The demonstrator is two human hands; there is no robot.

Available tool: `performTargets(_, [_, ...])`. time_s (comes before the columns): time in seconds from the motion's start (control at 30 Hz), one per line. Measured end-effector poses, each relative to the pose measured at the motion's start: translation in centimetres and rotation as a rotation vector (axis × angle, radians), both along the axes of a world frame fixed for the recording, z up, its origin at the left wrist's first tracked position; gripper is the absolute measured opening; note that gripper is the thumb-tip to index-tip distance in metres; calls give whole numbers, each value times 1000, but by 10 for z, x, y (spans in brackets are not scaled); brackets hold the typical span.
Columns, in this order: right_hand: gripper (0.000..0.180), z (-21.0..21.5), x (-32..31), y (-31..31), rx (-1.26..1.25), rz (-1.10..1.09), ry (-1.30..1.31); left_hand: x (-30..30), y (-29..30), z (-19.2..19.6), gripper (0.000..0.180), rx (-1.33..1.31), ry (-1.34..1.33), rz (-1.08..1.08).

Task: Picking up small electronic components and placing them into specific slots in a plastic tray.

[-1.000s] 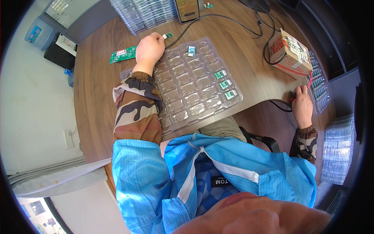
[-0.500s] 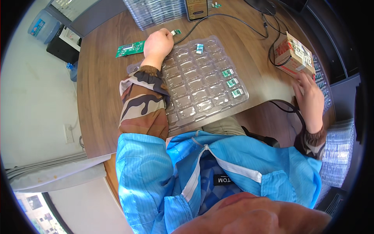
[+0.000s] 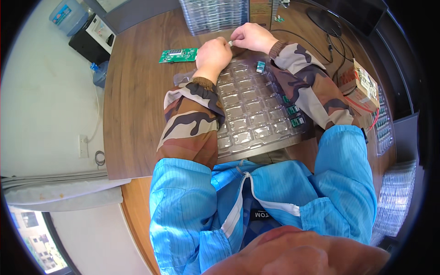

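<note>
- Both hands meet at the far edge of the clear plastic tray (image 3: 250, 110) on my brown table (image 3: 133, 114).
- Left hand (image 3: 213, 54) is curled into a loose fist, fingertips pinched on a small white part (image 3: 229, 42).
- Right hand (image 3: 250, 36) pinches the same part from the other side (too tiny for me to tell what it is).
- Just left of the left hand, a green circuit board (image 3: 178, 55) lies flat.
- Several small green chips (image 3: 293, 115) sit in pockets at the tray's right side.
</note>
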State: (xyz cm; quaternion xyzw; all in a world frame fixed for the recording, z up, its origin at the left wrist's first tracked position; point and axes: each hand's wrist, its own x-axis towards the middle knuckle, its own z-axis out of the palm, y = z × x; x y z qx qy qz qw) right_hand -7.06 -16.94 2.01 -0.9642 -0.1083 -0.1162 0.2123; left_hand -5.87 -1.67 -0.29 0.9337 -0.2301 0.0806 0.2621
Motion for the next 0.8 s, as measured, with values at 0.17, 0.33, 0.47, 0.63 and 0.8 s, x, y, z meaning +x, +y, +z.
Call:
performTargets(0.17, [16, -2, 1, 18, -204, -93, -69, 3, -1, 0, 23, -8, 0, 18])
performTargets(0.33, [12, 2, -2, 23, -499, -107, -303, 6, 0, 3, 24, -18, 46, 31])
performTargets(0.47, [14, 4, 2, -19, -331, -297, -200, 4, 0, 1, 22, -10, 30, 3])
performTargets(0.63, [14, 7, -30, -58, -121, -170, -24, 6, 0, -1, 23, -32, 24, 8])
performTargets(0.8, [13, -11, -46, -78, -62, -100, -29, 5, 1, -2, 24, 18, 18, -8])
